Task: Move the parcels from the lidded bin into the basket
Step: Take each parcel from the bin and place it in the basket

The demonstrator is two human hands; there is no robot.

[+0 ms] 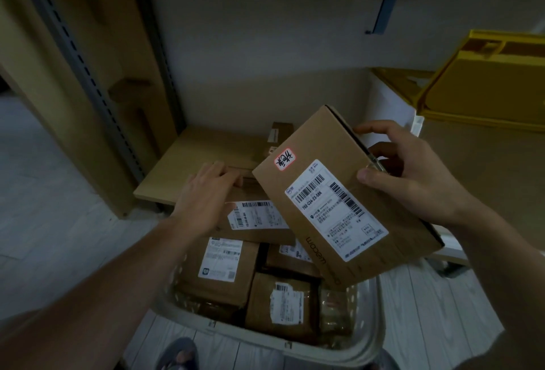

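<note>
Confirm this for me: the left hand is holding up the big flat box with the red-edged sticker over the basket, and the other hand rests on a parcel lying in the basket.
Not quite: the hands are swapped. The head view shows the right hand gripping the big flat box with the red-edged sticker over the basket, while the left hand rests on a parcel lying in the basket.

Looking steeply down and forward from head height through one wide-angle lens, sitting close above both forearms, taking in the basket (348, 353) of parcels near the bottom edge, a foot (177, 353) on the floor below, and shelving (73, 54) bending away at upper left.
</note>
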